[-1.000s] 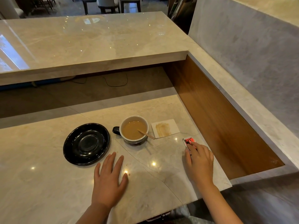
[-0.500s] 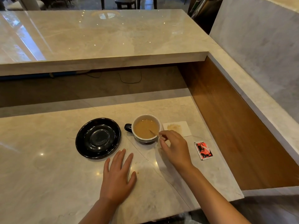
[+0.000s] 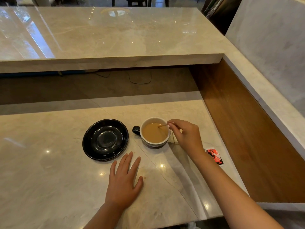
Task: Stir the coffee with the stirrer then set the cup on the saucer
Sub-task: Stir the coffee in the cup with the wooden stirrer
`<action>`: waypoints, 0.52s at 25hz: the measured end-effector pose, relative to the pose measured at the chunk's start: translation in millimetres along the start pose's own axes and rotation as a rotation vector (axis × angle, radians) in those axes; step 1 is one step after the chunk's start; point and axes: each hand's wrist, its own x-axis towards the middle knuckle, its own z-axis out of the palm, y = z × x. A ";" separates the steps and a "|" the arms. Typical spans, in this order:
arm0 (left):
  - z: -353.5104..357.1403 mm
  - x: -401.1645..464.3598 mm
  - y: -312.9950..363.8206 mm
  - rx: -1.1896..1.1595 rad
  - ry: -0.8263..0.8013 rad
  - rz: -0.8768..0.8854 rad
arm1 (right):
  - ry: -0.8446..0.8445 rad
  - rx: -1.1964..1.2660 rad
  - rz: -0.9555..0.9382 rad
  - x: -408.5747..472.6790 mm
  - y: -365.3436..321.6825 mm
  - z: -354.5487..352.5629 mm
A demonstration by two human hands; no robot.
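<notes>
A dark cup (image 3: 154, 143) with a white inside stands on the marble counter, full of light brown coffee, its handle pointing left. A thin wooden stirrer (image 3: 162, 125) dips into the coffee at the cup's far right side. My right hand (image 3: 186, 136) pinches the stirrer's upper end just right of the rim. The black saucer (image 3: 105, 140) lies bare to the left of the cup, a small gap between them. My left hand (image 3: 123, 180) rests flat on the counter in front of the saucer and cup, fingers spread, holding nothing.
A red sachet (image 3: 214, 156) lies right of my right forearm. A white napkin (image 3: 173, 139) is mostly hidden behind my right hand. A raised marble ledge (image 3: 107, 61) runs along the back, and a wooden side wall (image 3: 239, 126) closes the right.
My right hand left the red sachet, moved left to the cup and took hold of the stirrer; it has since carried the stirrer's top toward the far rim. My left hand stayed flat.
</notes>
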 end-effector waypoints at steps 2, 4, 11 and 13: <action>0.5 -0.3 -0.2 -0.004 0.004 0.004 | -0.043 -0.063 -0.054 -1.6 6.7 -11.5; 1.1 -0.3 -0.7 -0.014 0.016 0.011 | -0.081 -0.075 -0.060 -7.4 10.9 -20.2; 3.6 0.0 -2.3 -0.012 0.020 0.016 | -0.106 0.299 0.295 -24.5 3.6 -7.0; 3.1 0.5 -1.6 -0.005 0.015 0.009 | -0.069 0.357 0.322 -26.3 0.5 4.1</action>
